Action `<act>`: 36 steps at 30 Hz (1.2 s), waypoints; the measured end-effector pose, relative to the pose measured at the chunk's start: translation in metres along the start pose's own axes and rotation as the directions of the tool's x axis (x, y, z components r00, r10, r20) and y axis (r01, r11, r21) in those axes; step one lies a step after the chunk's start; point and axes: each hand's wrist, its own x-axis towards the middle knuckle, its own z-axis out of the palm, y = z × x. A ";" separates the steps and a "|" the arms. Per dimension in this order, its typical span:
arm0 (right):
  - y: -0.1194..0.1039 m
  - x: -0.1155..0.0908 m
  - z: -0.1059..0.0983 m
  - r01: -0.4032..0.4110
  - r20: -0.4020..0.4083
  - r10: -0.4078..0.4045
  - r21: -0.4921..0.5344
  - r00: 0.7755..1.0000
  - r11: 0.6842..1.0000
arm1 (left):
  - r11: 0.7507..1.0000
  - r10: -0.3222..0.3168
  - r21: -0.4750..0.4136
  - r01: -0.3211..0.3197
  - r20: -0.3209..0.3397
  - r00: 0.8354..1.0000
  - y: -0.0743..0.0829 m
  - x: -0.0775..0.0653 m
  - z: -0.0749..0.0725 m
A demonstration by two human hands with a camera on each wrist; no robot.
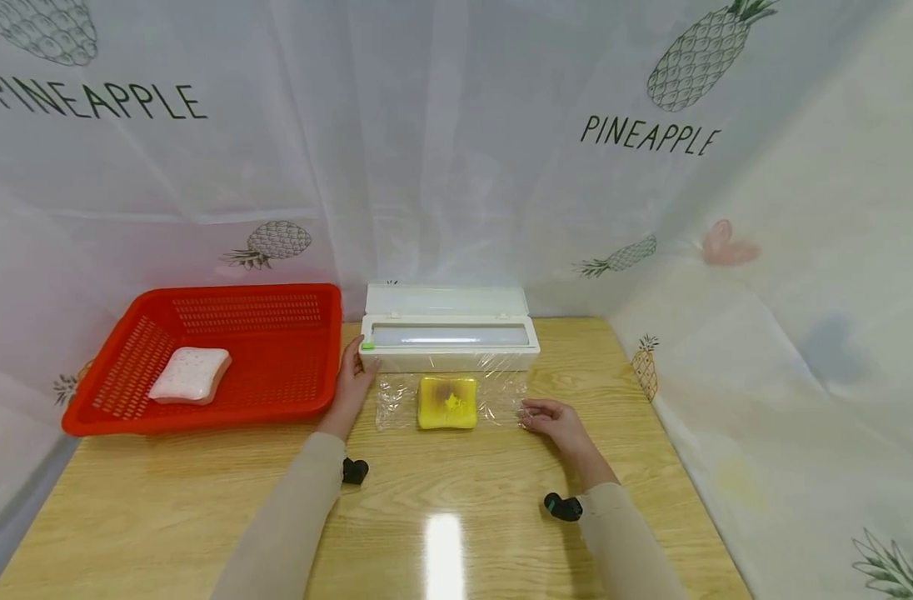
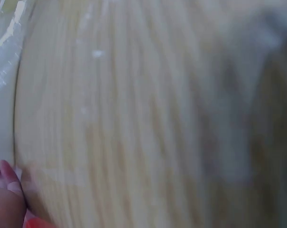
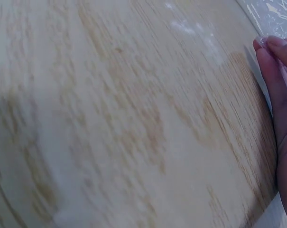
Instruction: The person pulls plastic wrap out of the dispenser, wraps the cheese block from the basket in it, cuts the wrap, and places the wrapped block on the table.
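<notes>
A white plastic-wrap dispenser (image 1: 449,362) stands at the back of the table, its lid raised. My left hand (image 1: 354,377) holds its left end, thumb at the front corner; in the left wrist view a fingertip (image 2: 7,167) meets the white edge. Clear plastic wrap (image 1: 500,398) stretches out from the dispenser's front. Over or under that film lies a yellow bread-slice-shaped piece (image 1: 447,403) with a brownish patch and a small flower shape. At the film's right edge my right hand (image 1: 556,423) pinches it between thumb and fingers, bunched at the fingertips (image 3: 276,42).
A red basket (image 1: 276,412) with slotted walls sits on the left, with a pale pink bread-slice-shaped piece (image 1: 192,375) inside. A small green part (image 1: 367,346) shows at the dispenser's left front. Printed curtains (image 1: 426,167) enclose the wooden table (image 1: 396,533).
</notes>
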 end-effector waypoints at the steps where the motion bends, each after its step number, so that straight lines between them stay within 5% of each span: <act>1: 0.000 0.001 0.001 0.012 0.013 -0.012 0.012 1.000 1.000 | 1.000 0.008 0.005 -0.008 0.001 1.000 0.000 0.000 -0.001; 6: -0.001 0.002 0.003 0.006 0.002 -0.006 0.015 1.000 1.000 | 0.999 0.031 0.017 -0.031 0.011 0.999 0.000 0.003 -0.003; 10: -0.004 0.000 0.006 -0.017 -0.105 0.015 -0.025 0.994 1.000 | 0.999 0.018 0.029 -0.019 0.012 1.000 0.000 0.005 -0.002; 15: -0.017 0.000 0.014 0.032 -0.279 -0.097 -0.227 0.955 0.973 | 0.999 0.015 0.034 -0.016 0.029 0.999 -0.004 0.006 -0.003; 18: -0.034 0.005 0.022 0.061 -0.289 -0.162 -0.327 0.943 0.943 | 0.999 0.044 -0.008 -0.043 0.040 0.998 -0.008 0.008 -0.004; 27: -0.082 0.052 0.075 0.249 0.003 -0.271 -0.401 0.963 0.881 | 0.998 0.054 -0.022 -0.052 0.066 0.996 -0.009 0.007 -0.005; 36: -0.111 0.098 0.129 0.331 0.257 -0.216 -0.608 0.942 0.721 | 1.000 0.027 0.007 -0.028 0.086 0.996 -0.008 0.007 -0.007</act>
